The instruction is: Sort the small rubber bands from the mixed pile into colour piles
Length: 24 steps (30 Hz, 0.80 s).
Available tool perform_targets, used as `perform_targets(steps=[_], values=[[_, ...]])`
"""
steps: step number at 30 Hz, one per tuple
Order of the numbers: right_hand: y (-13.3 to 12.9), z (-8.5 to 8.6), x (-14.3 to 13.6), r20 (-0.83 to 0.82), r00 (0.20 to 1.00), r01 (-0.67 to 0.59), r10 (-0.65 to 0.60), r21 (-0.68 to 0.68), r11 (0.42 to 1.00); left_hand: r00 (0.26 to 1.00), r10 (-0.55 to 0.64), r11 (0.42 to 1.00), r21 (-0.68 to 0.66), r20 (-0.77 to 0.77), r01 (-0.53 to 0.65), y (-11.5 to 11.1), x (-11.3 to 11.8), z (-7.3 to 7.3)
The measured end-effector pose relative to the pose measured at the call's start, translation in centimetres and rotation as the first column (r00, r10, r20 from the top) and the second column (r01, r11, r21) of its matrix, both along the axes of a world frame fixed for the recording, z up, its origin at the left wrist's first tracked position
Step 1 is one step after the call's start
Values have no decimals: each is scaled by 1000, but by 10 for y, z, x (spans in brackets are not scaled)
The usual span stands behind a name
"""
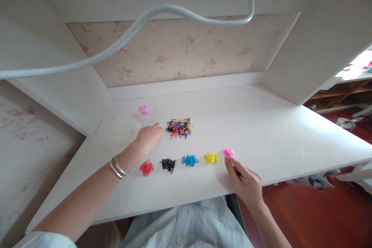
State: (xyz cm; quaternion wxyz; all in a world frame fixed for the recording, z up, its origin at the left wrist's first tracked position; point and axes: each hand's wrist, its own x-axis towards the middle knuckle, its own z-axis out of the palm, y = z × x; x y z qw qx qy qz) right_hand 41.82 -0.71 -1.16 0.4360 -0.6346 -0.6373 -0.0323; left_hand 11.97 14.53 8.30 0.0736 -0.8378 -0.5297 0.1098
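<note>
A mixed-colour pile of small bands (179, 128) lies mid-desk. Just left of it is my left hand (149, 138), its fingers pressed together; what they hold, if anything, is too small to name. In a row nearer me lie a red pile (147, 167), a black pile (168, 165), a blue pile (190, 160), a yellow pile (212, 157) and a pink pile (228, 152). My right hand (245, 182) has its fingertips closed at the near edge of the pink pile; anything between them cannot be made out.
A clear container with a pink top (144, 110) is at the back left of the white desk (203, 190). A pale cable (130, 35) crosses the upper view. Side panels flank the desk, with floral wallpaper behind. Red flooring (305, 217) shows at the lower right.
</note>
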Motion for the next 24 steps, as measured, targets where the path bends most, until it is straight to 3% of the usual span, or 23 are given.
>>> perform_targets(steps=[12, 24], values=[[1, -1, 0, 15, 1000, 9, -9, 9, 1000, 998, 7, 994, -106, -59, -14, -2, -1, 13], [1, 1, 0, -3, 1000, -30, 30, 41, 999, 997, 49, 983, -176, -59, -58, 9, -9, 0]])
